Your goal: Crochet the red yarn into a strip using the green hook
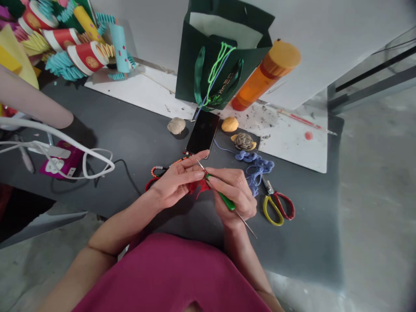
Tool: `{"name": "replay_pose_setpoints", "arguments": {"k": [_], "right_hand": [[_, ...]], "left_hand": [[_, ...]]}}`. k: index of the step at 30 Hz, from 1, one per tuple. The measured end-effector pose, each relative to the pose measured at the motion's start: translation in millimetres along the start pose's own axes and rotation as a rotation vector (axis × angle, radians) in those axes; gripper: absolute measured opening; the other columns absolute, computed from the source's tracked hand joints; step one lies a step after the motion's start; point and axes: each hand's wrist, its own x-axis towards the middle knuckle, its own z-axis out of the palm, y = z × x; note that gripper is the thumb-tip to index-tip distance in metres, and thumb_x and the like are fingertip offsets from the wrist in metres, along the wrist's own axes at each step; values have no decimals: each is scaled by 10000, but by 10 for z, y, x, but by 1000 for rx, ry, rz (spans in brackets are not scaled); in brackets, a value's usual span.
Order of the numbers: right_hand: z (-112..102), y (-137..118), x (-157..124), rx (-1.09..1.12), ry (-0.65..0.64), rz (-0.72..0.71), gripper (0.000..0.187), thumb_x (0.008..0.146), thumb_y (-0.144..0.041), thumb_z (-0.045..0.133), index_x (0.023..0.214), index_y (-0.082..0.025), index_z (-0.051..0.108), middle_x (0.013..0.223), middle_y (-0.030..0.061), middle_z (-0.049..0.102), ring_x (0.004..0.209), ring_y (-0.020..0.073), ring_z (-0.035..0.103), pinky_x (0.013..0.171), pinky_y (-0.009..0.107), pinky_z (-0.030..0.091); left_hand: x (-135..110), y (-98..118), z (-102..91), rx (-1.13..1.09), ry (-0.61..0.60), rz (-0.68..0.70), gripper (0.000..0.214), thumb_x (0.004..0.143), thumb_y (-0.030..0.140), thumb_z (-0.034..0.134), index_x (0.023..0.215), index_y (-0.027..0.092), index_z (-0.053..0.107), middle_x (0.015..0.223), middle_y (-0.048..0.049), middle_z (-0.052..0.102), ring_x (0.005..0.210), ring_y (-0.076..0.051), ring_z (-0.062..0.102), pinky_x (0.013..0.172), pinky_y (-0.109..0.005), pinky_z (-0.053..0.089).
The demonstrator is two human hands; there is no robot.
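Held low over the grey desk point(302, 255), between both hands: a small red crochet piece point(199, 187), pinched by the left hand point(175, 180), fingers point(191, 167) almost closed on it, probably to keep the stitches taut. Curled around a green-handled crochet hook point(225, 200), the right hand point(235, 195), fingers point(221, 175) shut in a pencil-like grip, metal tip angled into the red work for control. Just right of the hands, blue crocheted yarn point(256, 169) and yellow-and-red-handled scissors point(276, 203), seemingly kept within easy reach; beyond the left hand, a string of beads point(159, 171)
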Motion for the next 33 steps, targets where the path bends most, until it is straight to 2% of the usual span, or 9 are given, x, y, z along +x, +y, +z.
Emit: {"name": "replay_pose_setpoints", "arguments": {"k": [3,9,12,16,20,23,25,29,33], "right_hand": [[62,-21,-53,106,85,75,337,938,-133,737,1226,-308,744,1073,32,882,856,234,833,683,400,635],[48,-64,-102,92,317,371,90,968,-289,738,1058,-288,744,873,23,800,711,211,768,650,368,613],[23,-19,-105,299,268,582,43,1005,-320,687,1040,-298,700,868,6,756,628,181,727,656,366,626],[107,-5,-74,590,199,732,121,1041,-420,623,1024,-302,645,708,-44,725,572,180,719,706,387,664],[226,-100,-34,543,300,688,154,941,-403,779,936,-281,685,824,-36,780,712,163,771,700,318,661],[231,-151,-12,469,259,615,66,981,-331,734,979,-272,707,866,-23,796,791,166,790,674,298,638],[208,-160,-4,378,204,499,39,993,-246,711,1025,-266,720,888,-11,816,811,172,801,686,311,640],[212,-168,-15,119,190,194,250,920,-84,760,1099,-258,751,1027,28,861,886,184,819,750,346,656],[279,-215,-40,176,288,299,137,971,-158,722,1066,-257,731,968,14,855,839,190,825,723,362,657]], "left_hand": [[5,17,-23,-49,-46,-86,546,714,197,972,1234,257,814,789,49,726,752,-69,657,794,-199,523],[26,47,-58,-33,-82,-68,521,741,185,958,1231,292,816,834,45,758,790,-83,680,856,-233,528],[30,50,-56,-5,-91,-70,513,707,195,978,1191,288,838,825,43,726,802,-88,670,887,-260,529],[7,26,-24,65,-104,-31,508,689,241,992,1176,283,851,814,35,681,803,-97,649,874,-267,522],[-18,-11,9,153,-87,75,548,727,243,972,1251,306,825,845,30,684,824,-99,619,868,-259,510],[-21,-33,14,164,-39,169,546,753,283,960,1278,320,814,846,35,670,758,-73,589,763,-218,497],[-18,-44,14,162,6,229,570,751,291,962,1297,321,804,835,40,663,723,-59,577,720,-199,490],[-12,-58,19,133,5,243,630,746,275,967,1345,307,777,784,50,662,713,-60,584,740,-197,508],[-16,-50,23,91,-25,154,621,755,266,959,1348,296,775,813,42,699,744,-65,615,802,-218,528]]}}
